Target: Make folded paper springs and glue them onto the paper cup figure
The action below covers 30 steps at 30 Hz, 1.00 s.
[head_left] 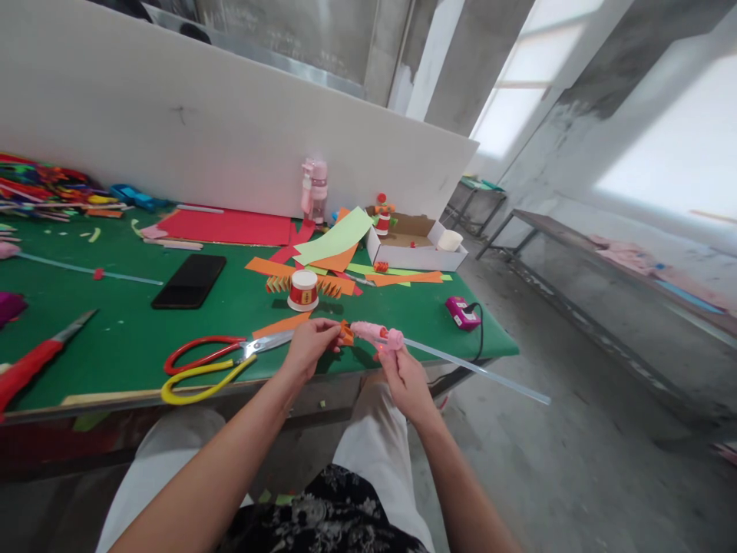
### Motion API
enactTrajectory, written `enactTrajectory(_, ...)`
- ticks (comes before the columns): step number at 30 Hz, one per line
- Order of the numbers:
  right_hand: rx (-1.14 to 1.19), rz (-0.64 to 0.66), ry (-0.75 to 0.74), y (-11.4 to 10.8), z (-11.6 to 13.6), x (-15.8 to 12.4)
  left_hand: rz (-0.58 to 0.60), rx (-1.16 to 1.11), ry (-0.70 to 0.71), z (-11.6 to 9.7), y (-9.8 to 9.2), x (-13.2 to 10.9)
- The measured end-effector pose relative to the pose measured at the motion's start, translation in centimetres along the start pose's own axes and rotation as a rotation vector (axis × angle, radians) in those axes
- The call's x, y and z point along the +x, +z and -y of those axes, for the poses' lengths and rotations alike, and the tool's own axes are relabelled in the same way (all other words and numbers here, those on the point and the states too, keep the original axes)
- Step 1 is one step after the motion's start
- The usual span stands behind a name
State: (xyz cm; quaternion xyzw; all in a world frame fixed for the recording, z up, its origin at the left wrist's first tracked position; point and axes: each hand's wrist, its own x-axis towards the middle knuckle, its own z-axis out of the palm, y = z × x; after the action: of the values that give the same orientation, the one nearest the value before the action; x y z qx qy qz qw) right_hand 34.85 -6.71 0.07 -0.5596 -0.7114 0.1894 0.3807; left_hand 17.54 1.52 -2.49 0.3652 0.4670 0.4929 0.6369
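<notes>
In my left hand [314,347], fingers pinched together, is a small folded orange paper piece [346,333]. My right hand [404,378] is wrapped round a pink hot glue gun [368,330], its nozzle close to the orange paper; whether they touch I cannot tell. A long clear glue stick [477,369] runs out of the gun's rear to the right. Beyond my hands a red-and-white paper cup [303,290] stands upside down, with pleated orange paper strips [330,287] at its sides. Scissors [249,350] with red and yellow handles lie beside my left hand, blades toward it.
On the green table [132,326] lie a black phone [190,282], paper strips [337,235], and red-handled scissors [43,361]. A white box [418,256], pink bottle [315,190] and purple power adapter [462,313] stand farther off. A white board [230,130] closes the back.
</notes>
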Motion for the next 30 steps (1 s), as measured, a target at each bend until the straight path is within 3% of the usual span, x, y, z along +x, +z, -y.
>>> enactTrajectory(30, -0.048, -0.005, -0.021, 0.12, -0.43, 0.15, 0.020, 0.004, 0.005, 0.20, -0.20, 0.07)
